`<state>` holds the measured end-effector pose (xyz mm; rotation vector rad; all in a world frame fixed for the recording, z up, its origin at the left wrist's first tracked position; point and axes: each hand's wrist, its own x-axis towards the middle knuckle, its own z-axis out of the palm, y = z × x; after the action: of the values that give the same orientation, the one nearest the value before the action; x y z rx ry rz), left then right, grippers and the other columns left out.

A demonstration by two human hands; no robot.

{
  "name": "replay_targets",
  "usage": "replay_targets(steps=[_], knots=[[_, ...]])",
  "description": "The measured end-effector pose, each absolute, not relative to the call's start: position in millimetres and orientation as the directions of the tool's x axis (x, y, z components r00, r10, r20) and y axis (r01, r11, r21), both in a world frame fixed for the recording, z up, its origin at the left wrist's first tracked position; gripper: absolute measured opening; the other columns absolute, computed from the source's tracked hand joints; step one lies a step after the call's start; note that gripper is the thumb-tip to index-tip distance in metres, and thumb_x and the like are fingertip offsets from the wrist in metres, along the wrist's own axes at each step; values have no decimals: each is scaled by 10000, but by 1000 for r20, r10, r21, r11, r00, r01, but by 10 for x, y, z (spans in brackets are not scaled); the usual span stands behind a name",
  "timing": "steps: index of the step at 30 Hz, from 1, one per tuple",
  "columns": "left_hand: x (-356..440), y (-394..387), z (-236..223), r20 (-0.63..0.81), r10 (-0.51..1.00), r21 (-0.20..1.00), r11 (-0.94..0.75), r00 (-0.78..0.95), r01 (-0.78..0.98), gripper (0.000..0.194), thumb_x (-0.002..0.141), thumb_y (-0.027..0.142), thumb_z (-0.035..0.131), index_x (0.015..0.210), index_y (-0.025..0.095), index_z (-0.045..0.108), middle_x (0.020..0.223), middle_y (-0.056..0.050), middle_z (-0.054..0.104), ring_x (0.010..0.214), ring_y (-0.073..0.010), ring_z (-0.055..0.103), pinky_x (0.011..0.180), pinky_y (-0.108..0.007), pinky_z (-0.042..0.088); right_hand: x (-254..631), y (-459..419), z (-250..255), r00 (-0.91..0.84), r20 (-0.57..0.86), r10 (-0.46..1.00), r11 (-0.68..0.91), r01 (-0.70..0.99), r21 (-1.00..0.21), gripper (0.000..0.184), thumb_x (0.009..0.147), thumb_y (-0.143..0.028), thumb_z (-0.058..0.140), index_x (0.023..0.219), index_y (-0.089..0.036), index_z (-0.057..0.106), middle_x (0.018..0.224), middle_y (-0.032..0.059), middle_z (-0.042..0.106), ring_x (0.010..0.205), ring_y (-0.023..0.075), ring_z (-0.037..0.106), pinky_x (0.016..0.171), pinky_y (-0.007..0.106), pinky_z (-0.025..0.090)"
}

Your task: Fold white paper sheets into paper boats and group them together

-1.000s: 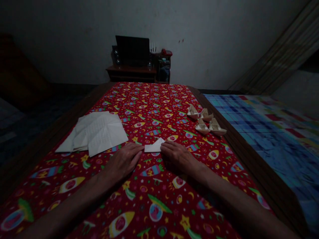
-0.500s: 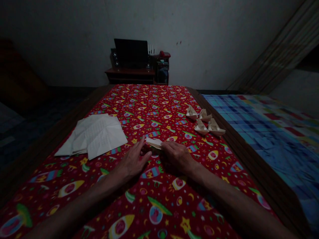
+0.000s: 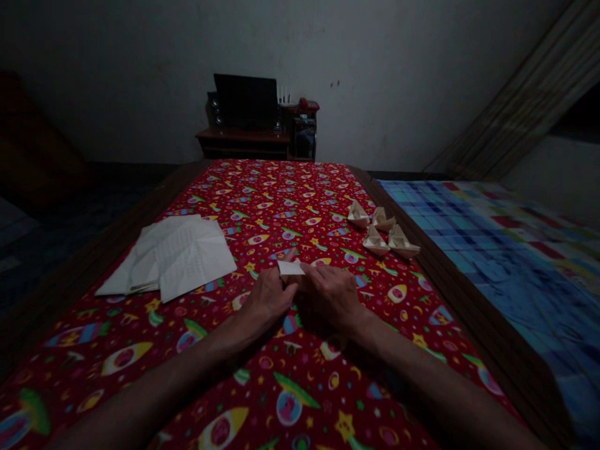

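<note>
Seemingly mid-fold, left hand (image 3: 270,294) and right hand (image 3: 334,290) pinch the paper (image 3: 290,268) between them, the next move calling for aligned edges.

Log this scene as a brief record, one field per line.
Left hand: the left hand holds the paper's left end
Right hand: the right hand grips its right end
Held item: small folded white paper
Left side: overlapping loose sheets, the top one faintly marked
Right side: four folded paper shapes, boat-like, grouped together
Surface: red patterned cloth
Background: dark screen on a brown desk
Lighting: dim
</note>
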<state>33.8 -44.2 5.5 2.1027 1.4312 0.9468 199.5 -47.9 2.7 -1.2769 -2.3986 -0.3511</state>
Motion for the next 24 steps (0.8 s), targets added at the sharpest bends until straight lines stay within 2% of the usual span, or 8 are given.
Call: replay_targets(steps=[3,7,10,15,17,19,21,24], knots=[[283,-432,81,346,903,633,-426,256,647,411,724,89,493,1113,145,613,834,-39,702,714,-164,643,683,-274,516,2040,-447,28,-431,456,779,520,850,-85,233,850,-192,495,1036,-153,629,814,83,698,668,167,620,567,230,396],[195,-396,75,447,843,544,-521,298,658,187,760,93,488,827,144,655,854,-57,670,751,-165,624,678,-273,506,2039,-437,-6,-312,484,818,536,719,-442,265,845,-195,474,1044,-181,649,783,38,706,609,133,621,558,205,422],[161,-380,88,456,829,534,-546,324,646,185,747,82,505,832,158,650,902,-51,659,774,-159,618,661,-256,497,1969,-449,-6,-214,440,872,479,550,-684,303,814,-152,461,1023,-197,675,814,24,720,636,133,646,578,209,464],[124,-375,186,508,796,456,-572,329,682,267,705,6,458,799,158,656,788,-27,603,706,-139,576,616,-234,461,1908,-439,-7,-136,338,931,364,372,-854,316,786,-152,464,1000,-184,694,853,27,724,696,152,663,591,229,498],[94,-368,179,522,785,446,-584,333,678,306,701,1,452,855,167,658,814,-23,579,721,-134,565,617,-228,456,1931,-438,-20,-165,311,936,352,379,-856,334,791,-141,452,1024,-189,687,839,20,723,675,142,653,585,222,489],[54,-358,117,502,792,468,-587,347,661,356,702,1,452,934,183,652,850,-18,565,748,-131,566,639,-229,462,1973,-448,-40,-255,306,917,395,475,-787,347,802,-129,451,1057,-206,674,797,10,715,638,126,632,572,204,461],[11,-354,23,457,799,497,-594,391,632,397,706,-4,451,997,195,635,887,-16,561,780,-132,573,676,-239,473,2016,-471,-65,-358,317,878,478,631,-611,323,827,-158,474,1080,-227,662,769,14,696,614,121,604,556,196,419],[-39,-384,-85,389,796,497,-605,463,622,412,741,-6,447,1072,192,593,972,-35,566,864,-151,576,740,-266,483,2052,-512,-96,-470,315,825,543,813,-210,280,872,-253,485,1102,-243,644,769,47,651,602,131,554,518,206,347]])
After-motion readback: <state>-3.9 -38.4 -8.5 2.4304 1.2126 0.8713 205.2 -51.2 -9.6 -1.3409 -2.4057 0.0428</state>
